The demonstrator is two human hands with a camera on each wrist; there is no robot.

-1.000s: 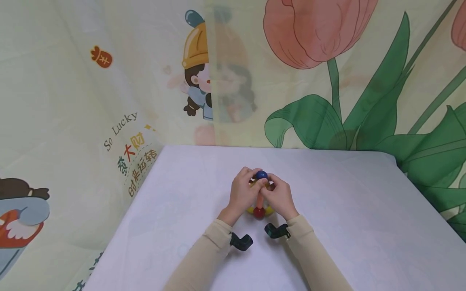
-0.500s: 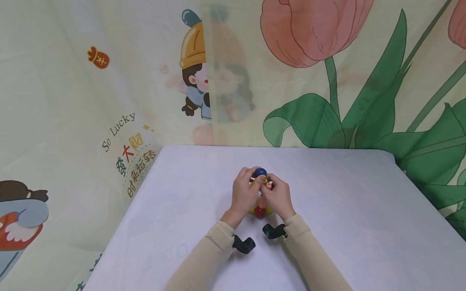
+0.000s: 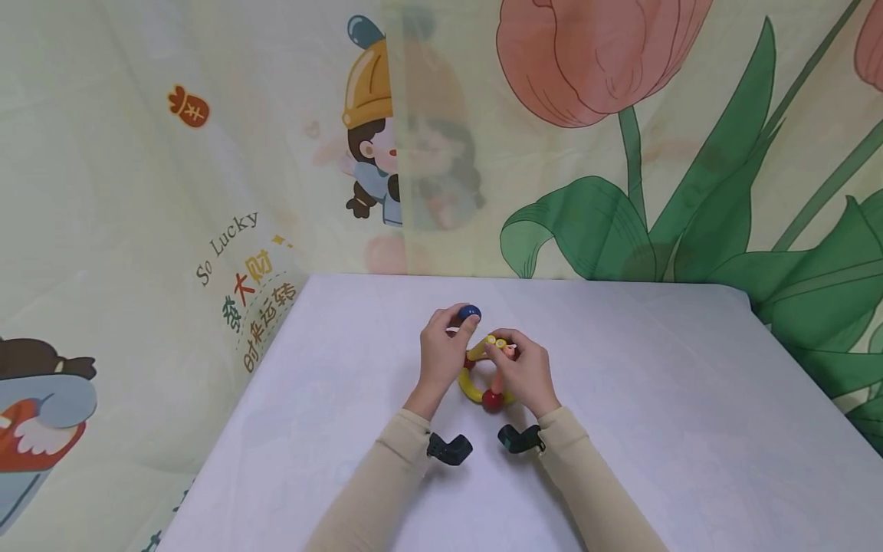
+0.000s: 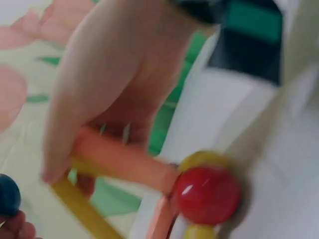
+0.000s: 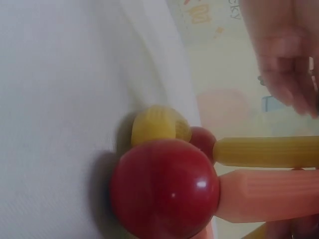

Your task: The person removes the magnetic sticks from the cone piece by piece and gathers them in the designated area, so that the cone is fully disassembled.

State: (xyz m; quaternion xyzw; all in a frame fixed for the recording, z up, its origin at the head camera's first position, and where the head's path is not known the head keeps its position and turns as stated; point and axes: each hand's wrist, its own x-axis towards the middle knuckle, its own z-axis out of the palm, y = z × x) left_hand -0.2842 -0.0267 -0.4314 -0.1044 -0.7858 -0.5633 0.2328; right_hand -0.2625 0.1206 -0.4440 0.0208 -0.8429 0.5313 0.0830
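A blue ball (image 3: 471, 313) is pinched in the fingertips of my left hand (image 3: 440, 353), up and left of a toy frame of rods and balls on the table. In the head view, my right hand (image 3: 530, 369) holds the upper ends of the frame's straight rods together. The left wrist view shows its thumb and fingers round an orange rod (image 4: 124, 159) and a yellow rod (image 4: 89, 211). These rods lean inward from a base of curved yellow pieces (image 3: 468, 386) and red balls (image 3: 493, 401). A shiny red ball (image 5: 164, 186) is closest in the right wrist view.
White cloth covers the table (image 3: 331, 399), reaching back to a printed curtain (image 3: 572, 199) with tulips and cartoon figures. Dark wrist cameras (image 3: 450, 449) jut inward from both sleeves, low over the table in front of the toy.
The blue ball has come away from the rod tops with my left hand, which has moved left. Yellow rod ends now show beside my right hand, which has stayed almost in place.
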